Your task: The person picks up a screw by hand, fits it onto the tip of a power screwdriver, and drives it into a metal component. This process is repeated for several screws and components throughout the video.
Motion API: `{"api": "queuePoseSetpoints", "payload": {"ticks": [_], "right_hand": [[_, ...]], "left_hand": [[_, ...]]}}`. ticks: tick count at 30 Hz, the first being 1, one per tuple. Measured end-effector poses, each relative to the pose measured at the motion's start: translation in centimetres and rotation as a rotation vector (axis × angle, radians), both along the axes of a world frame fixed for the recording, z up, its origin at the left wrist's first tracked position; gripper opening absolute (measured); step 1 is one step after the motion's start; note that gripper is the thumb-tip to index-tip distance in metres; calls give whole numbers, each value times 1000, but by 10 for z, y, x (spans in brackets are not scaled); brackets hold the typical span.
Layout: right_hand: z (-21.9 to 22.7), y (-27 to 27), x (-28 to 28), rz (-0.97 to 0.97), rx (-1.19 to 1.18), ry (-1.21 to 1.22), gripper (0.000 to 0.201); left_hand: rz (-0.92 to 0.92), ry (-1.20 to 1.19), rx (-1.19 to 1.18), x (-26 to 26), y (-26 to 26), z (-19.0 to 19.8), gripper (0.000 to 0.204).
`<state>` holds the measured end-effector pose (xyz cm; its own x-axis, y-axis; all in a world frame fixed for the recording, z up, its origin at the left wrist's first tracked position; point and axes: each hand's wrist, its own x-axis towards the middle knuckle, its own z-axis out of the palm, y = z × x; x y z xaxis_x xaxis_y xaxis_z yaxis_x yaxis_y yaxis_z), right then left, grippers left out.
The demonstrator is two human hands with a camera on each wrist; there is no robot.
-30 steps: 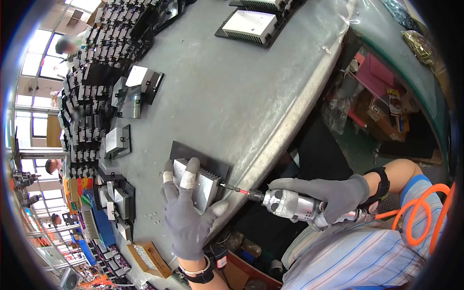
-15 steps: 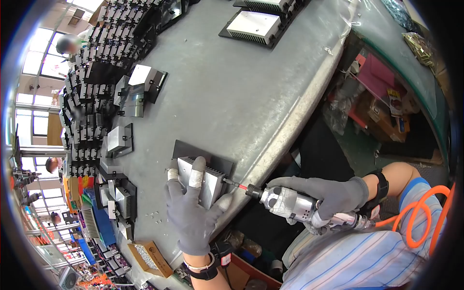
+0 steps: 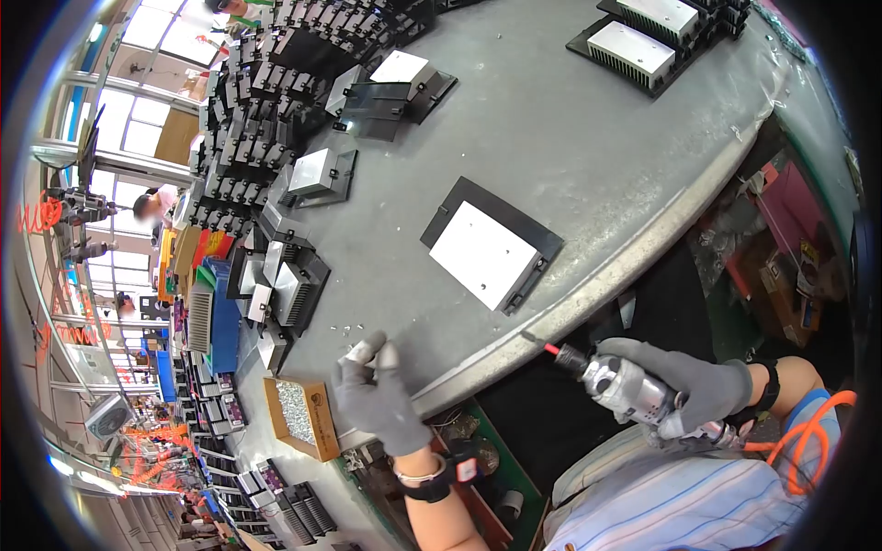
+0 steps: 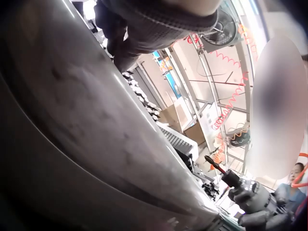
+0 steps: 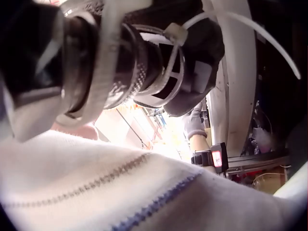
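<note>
Plainly, my right grip point(image 3: 700, 378) is wrapped round a pneumatic screwdriver point(image 3: 634, 390) in the lower right of the frame, grey-gloved fingers curled about its barrel. The tool is silver, with a pale, see-through wrapping round its middle and a black collar at the nose; its dark bit point(image 3: 537, 341), banded in red, points to the upper left and shows against the worktop's pale edge. An orange hose point(image 3: 834, 400) trails off behind it.

The heatsink point(image 3: 485, 255) lies right of centre in the frame, on the grey worktop point(image 3: 395, 262) and apart from both my grips. Its broad face is turned up, flat, smooth and nearly white, marked by a few small dark holes. It sits aslant on a black plate point(image 3: 510, 219) larger than itself, which shows as a dark border, widest along the upper sides; a small black fitting stands at the lower right corner.

My left grip point(image 3: 378, 401), left of centre and low in the frame, is partly open, fingers loosely bent; I see nothing in it. It is just beside a cardboard box point(image 3: 328, 424) of small silvery screws point(image 3: 296, 410), and more loose screws point(image 3: 347, 328) lie scattered near my fingertips.

Similar finned assemblies point(image 3: 634, 50) sit in the upper right.
</note>
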<state>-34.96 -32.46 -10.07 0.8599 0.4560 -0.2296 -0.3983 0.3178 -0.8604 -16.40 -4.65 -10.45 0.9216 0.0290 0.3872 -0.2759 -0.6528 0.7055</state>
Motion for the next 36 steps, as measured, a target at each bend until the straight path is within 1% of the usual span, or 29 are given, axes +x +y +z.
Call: {"api": "queuePoseSetpoints", "payload": {"ticks": [1, 3, 4, 6, 7, 8, 9, 10, 11, 12, 14, 15, 16, 17, 18, 19, 21, 22, 24, 25, 26, 28, 29, 30, 31, 32, 33, 35, 36], "right_hand": [[1, 3, 5, 64, -29, 20, 93], [-5, 12, 8, 89, -25, 12, 92], [-6, 15, 9, 109, -22, 0, 92], [-3, 22, 12, 122, -50, 23, 92], [-6, 23, 12, 127, -46, -33, 92], [-10, 25, 10, 129, -47, -90, 92], [-13, 28, 9, 96, -54, -130, 92], [-12, 26, 7, 75, -64, -118, 92], [-10, 25, 8, 124, -72, -71, 93], [-6, 23, 10, 179, -77, -27, 94], [-2, 20, 12, 203, -90, -20, 94], [-2, 20, 12, 187, -97, -36, 95], [-2, 21, 12, 173, -99, -53, 95], [-6, 24, 8, 122, -114, -73, 92], [-7, 23, 9, 127, -107, -80, 92], [-8, 23, 9, 122, -108, -80, 92], [-6, 22, 10, 148, -98, -28, 93], [-7, 24, 10, 150, -98, -26, 93], [-8, 25, 9, 116, -100, -87, 93], [-7, 24, 9, 111, -102, -88, 93], [-5, 23, 9, 133, -95, -56, 93], [-3, 21, 11, 141, -88, -20, 93], [-3, 20, 13, 146, -83, -55, 95], [9, 21, 22, 153, -78, -89, 97], [1, 21, 15, 146, -76, -81, 97], [5, 22, 18, 147, -85, -109, 96], [6, 22, 18, 148, -95, -140, 95], [11, 23, 19, 126, -76, -140, 95], [12, 23, 19, 107, -53, -142, 95]], "left_hand": [[2, 2, -2, 2, 6, 1, 28], [70, 127, 54, 4, 14, 5, 22], [67, 131, 50, 7, 17, 3, 22], [52, 80, 232, 17, 24, -6, 15], [39, 46, 279, 21, 25, -9, 18], [22, 51, 269, 18, 24, -8, 18], [70, 19, 244, 14, 18, -2, 18], [113, -9, 221, 12, 15, 0, 17], [62, 0, -32, 14, 19, -10, 13], [48, 11, -38, 13, 13, -10, 13], [113, 91, 307, 8, 6, -1, 13], [87, 124, 190, 7, 5, 3, 13], [100, 121, 199, 8, 12, 2, 13], [63, 141, 2, 12, 20, -3, 14], [21, 158, -197, 14, 21, -1, 15], [23, 154, -192, 14, 19, 1, 15], [-85, 172, -7, 15, 6, 7, 14], [-83, 174, -7, 18, 5, 5, 14], [-80, 223, 142, 26, 6, 1, 14], [-100, 176, 189, 26, 4, 2, 11], [-108, 176, 189, 25, 5, 2, 11], [-151, -43, 223, 23, 9, 1, 8], [-130, 116, -80, 11, -1, 10, 8], [-154, 204, -294, -1, -12, 19, 13], [-252, 279, -361, -11, -18, 24, 15], [-346, 351, -429, -19, -24, 28, 17], [-347, 353, -431, -26, -30, 30, 17], [-383, 584, -728, -36, -38, 31, 29], [-386, 587, -726, -35, -37, 29, 29]]}}
